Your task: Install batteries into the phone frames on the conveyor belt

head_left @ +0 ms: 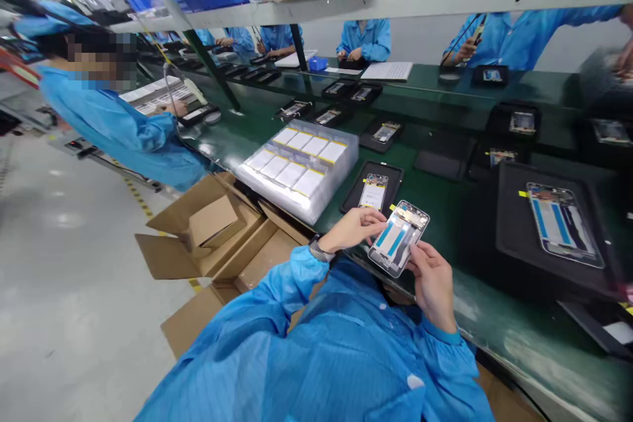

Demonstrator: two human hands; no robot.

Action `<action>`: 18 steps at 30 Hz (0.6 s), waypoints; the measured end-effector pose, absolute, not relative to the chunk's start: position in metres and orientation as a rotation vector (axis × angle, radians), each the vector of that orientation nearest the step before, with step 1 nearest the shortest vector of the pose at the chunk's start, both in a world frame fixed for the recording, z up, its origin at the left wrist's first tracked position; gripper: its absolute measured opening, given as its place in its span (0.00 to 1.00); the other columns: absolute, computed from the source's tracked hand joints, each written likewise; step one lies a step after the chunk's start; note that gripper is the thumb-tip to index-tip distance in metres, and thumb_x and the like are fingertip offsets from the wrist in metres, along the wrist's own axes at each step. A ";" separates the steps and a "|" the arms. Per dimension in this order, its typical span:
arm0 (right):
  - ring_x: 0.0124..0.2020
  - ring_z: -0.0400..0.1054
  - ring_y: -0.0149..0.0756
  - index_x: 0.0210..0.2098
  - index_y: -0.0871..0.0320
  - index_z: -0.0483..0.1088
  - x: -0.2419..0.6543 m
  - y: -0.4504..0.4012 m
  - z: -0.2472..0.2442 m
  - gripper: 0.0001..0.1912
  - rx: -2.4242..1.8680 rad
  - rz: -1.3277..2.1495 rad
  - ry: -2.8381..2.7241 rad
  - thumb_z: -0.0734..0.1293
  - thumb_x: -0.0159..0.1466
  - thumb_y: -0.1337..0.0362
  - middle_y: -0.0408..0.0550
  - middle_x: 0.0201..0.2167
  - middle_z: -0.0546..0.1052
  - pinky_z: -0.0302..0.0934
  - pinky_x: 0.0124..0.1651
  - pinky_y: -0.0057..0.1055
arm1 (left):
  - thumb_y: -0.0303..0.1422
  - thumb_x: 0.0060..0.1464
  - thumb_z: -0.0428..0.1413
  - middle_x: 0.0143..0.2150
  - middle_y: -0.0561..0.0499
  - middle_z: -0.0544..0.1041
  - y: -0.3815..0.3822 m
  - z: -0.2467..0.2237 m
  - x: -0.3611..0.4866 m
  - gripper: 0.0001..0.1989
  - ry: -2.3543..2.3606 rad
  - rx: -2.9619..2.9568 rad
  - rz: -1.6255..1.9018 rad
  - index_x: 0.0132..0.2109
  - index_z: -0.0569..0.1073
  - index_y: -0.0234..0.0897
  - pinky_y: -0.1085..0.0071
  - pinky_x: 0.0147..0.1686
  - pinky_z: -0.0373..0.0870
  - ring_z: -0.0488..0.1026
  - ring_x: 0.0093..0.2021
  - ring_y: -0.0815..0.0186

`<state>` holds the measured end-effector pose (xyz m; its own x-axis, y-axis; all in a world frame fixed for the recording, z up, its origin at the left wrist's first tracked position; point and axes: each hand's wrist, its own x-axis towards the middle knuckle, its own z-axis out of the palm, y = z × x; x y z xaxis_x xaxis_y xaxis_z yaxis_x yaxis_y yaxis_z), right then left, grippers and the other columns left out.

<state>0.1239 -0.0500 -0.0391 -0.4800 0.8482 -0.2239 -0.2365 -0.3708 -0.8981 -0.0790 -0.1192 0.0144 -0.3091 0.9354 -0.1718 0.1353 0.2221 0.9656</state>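
Note:
Between my two hands is an opened phone frame (398, 239), tilted, with two blue strips inside and a yellow tab at its top left. My left hand (357, 227) pinches its left edge. The fingers of my right hand (432, 277) close on its lower right edge. Just behind it, a black tray (354, 196) holds another phone frame with a white battery (373, 194) in it. To the left stands a stack of clear plastic trays (316, 206) with several white batteries in the top one.
At the right, a phone frame (564, 224) lies on a stacked black tray (509, 237). Open cardboard boxes (227, 237) stand at the left below the bench edge. Several black trays with phones line the green bench. A co-worker in blue (119, 112) sits at the left; others work opposite.

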 end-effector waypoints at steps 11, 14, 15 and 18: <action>0.25 0.69 0.25 0.38 0.58 0.79 0.146 -0.042 -0.045 0.24 -0.875 1.949 -0.829 0.86 0.48 0.53 0.41 0.27 0.78 0.65 0.28 0.21 | 0.28 0.62 0.59 0.47 0.38 0.81 -0.095 0.090 -0.290 0.05 2.945 1.052 0.590 0.41 0.79 0.32 0.62 0.54 0.69 0.76 0.52 0.53; 0.25 0.70 0.27 0.38 0.57 0.78 0.144 -0.040 -0.047 0.23 -0.864 1.968 -0.845 0.86 0.50 0.53 0.41 0.28 0.79 0.65 0.28 0.23 | 0.32 0.64 0.60 0.51 0.36 0.81 -0.070 0.087 -0.295 0.10 2.908 1.202 0.335 0.47 0.80 0.29 0.63 0.55 0.68 0.74 0.54 0.53; 0.25 0.70 0.28 0.38 0.57 0.78 0.142 -0.040 -0.049 0.23 -0.862 1.974 -0.863 0.85 0.51 0.52 0.42 0.28 0.80 0.66 0.28 0.24 | 0.34 0.64 0.61 0.50 0.37 0.81 -0.061 0.087 -0.293 0.11 2.861 1.253 0.287 0.47 0.80 0.29 0.63 0.54 0.69 0.75 0.52 0.54; 0.26 0.73 0.32 0.40 0.57 0.78 0.138 -0.039 -0.054 0.23 -0.861 1.982 -0.918 0.84 0.54 0.50 0.45 0.30 0.81 0.68 0.29 0.27 | 0.38 0.61 0.65 0.46 0.35 0.82 -0.036 0.090 -0.283 0.14 2.756 1.337 0.103 0.43 0.81 0.28 0.62 0.50 0.70 0.78 0.49 0.51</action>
<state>0.1381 -0.0389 -0.0536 -0.4724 0.8457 -0.2482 -0.3576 -0.4413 -0.8230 -0.2833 -0.0362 0.0900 -0.6171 0.7859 -0.0395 0.7807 0.6178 0.0939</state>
